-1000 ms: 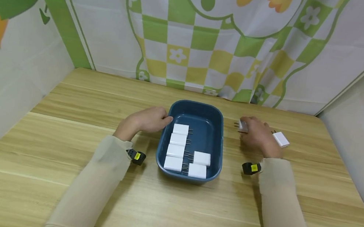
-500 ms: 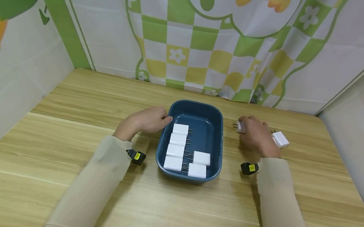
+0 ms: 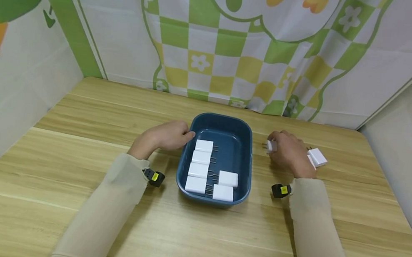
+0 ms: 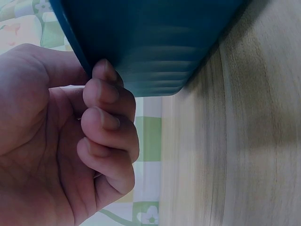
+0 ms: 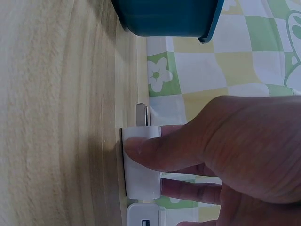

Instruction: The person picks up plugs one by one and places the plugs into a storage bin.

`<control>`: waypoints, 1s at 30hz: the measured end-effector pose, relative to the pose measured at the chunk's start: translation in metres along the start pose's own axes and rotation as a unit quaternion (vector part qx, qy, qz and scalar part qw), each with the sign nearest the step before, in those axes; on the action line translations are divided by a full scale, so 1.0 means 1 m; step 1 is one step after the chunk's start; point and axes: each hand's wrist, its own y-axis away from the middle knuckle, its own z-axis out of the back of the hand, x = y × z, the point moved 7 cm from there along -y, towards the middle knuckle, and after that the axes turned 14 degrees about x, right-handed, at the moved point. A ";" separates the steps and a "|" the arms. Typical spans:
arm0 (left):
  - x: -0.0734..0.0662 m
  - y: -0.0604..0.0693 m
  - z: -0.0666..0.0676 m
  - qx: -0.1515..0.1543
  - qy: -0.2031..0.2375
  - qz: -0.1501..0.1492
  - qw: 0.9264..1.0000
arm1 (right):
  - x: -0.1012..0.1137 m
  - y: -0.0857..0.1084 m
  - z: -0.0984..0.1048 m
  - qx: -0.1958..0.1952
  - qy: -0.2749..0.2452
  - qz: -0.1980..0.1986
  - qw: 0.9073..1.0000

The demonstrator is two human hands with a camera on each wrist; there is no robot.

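Observation:
A blue bin (image 3: 217,202) stands mid-table with several white plug adapters (image 3: 201,157) inside, four along its left side and two at the lower right. My left hand (image 3: 165,136) pinches the bin's left rim; the left wrist view shows the thumb and curled fingers (image 4: 110,122) at that rim. To the right of the bin, my right hand (image 3: 292,152) holds a white adapter (image 3: 271,146), prongs toward the bin. In the right wrist view the thumb lies across this adapter (image 5: 143,181), close to the tabletop.
Beside my right wrist, a white adapter (image 3: 317,157) lies on the wooden table (image 3: 193,244), with part of another showing under it or next to it. A checked curtain (image 3: 230,43) hangs behind the table, and white cloth walls stand at both sides.
My right hand has shifted slightly left, and the adapter in it has turned a little. More of the white adapters beside the right wrist shows. The left hand and the bin have stayed still.

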 end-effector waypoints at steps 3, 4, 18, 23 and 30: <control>0.000 0.001 0.000 0.000 0.002 0.001 1.000 | 0.000 0.001 0.000 -0.001 -0.004 0.001 1.000; 0.000 0.001 0.000 0.000 0.002 0.001 1.000 | 0.000 0.001 0.000 -0.001 -0.005 0.001 1.000; -0.001 0.000 0.000 0.000 0.005 -0.004 1.000 | 0.002 0.010 0.014 -0.015 -0.035 0.017 0.999; 0.000 -0.001 0.000 0.000 0.004 -0.005 1.000 | 0.007 0.016 0.023 -0.027 -0.034 0.028 0.999; 0.002 -0.002 0.000 0.000 0.002 0.001 1.000 | 0.022 0.032 0.042 -0.066 -0.019 0.043 0.997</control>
